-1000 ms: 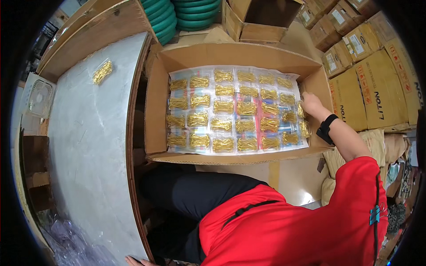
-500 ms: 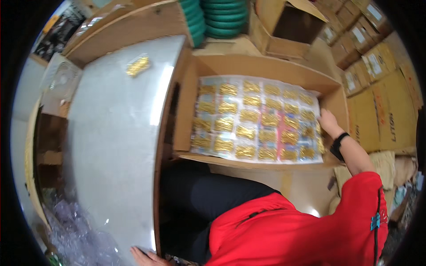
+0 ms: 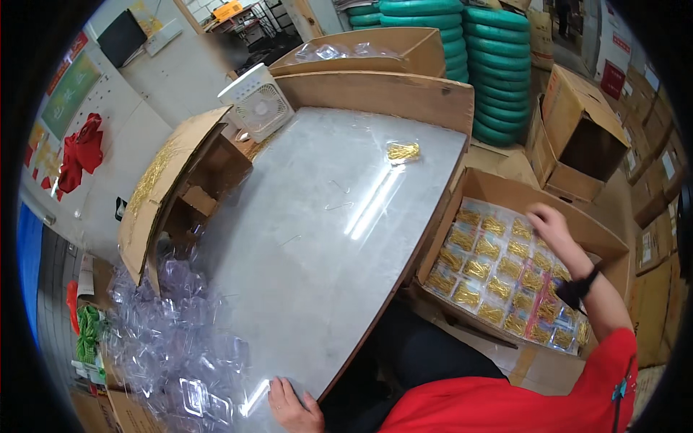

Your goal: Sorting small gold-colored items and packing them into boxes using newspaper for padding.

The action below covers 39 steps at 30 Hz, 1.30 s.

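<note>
My left hand [image 3: 294, 405] lies flat on the near edge of the grey metal tabletop [image 3: 310, 238], fingers slightly spread, holding nothing. Over the far part of an open cardboard box [image 3: 505, 180] is my right hand [image 3: 551, 225], its fingers curled and a little blurred. I see nothing between them. Beneath it, rows of clear packs of thin gold metal pieces [image 3: 498, 288] fill the top layer, and my hand and forearm hide some of them. A single clear pack of gold pieces [image 3: 403, 151] sits alone near the table's far right corner.
Many clear plastic cases [image 3: 170, 339] are heaped along the table's left side, by a tilted cardboard box [image 3: 170, 187]. A white fan [image 3: 261, 108] stands at the far left corner. Green coiled rolls [image 3: 494, 79] and an open carton [image 3: 581, 133] stand behind. A few thin wires [image 3: 338, 207] lie on the tabletop.
My view has swung left, bringing in more of the table and the plastic heap. My right hand has left the box's right side and is now over its far part. The left hand stays on the table edge.
</note>
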### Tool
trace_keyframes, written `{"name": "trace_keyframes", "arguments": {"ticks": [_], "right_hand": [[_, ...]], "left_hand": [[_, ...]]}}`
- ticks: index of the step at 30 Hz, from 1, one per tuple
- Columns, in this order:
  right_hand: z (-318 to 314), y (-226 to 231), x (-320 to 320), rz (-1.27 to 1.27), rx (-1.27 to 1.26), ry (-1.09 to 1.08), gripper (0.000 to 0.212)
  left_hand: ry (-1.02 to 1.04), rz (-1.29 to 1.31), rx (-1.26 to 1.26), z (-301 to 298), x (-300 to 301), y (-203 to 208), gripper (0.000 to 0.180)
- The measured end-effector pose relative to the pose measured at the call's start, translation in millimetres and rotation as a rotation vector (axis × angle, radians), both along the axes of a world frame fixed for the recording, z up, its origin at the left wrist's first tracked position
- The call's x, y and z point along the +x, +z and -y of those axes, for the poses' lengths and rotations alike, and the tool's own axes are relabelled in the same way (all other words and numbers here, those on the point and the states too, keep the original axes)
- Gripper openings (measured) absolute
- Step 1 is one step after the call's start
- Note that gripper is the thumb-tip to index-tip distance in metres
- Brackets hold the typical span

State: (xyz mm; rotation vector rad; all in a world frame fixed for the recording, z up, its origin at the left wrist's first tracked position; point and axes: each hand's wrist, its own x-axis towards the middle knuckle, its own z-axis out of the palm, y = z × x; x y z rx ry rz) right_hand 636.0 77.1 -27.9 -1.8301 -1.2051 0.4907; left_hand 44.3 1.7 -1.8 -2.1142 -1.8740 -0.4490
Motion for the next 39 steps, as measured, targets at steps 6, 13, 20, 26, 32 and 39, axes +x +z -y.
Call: {"name": "trace_keyframes", "arguments": {"ticks": [6,13,20,26,32,39], "right_hand": [[-241.9,49.1,-72.8,-0.076,-0.125,0.087,0.025],[-308.8,51.8,-101.5,-0.024,-0.259,0.024,0.03],[-255.7,52.3,-101.1,-0.448,-0.23,0.067,0.016],[-99.0,48.0,-44.6,-0.693,-0.104,-0.004,0.021],[121.8,18.3,47.9,-0.631,-0.018,-0.495,0.017],[269.8,-40.3,137.4,-0.442,0.081,-1.082,0.013]], "left_hand": [[-0.016,0.052,0.041,-2.7,-0.7,12.9,0.039],[-0.034,0.009,0.051,4.3,-16.3,-1.3,0.046],[-0.089,0.11,0.053,-3.3,0.4,32.0,0.045],[-0.074,-0.03,-0.007,-3.5,-11.4,11.3,0.055],[-0.068,0.013,-0.011,3.1,-8.1,5.1,0.046],[-0.108,0.054,-0.023,2.2,8.3,14.8,0.044]]}}
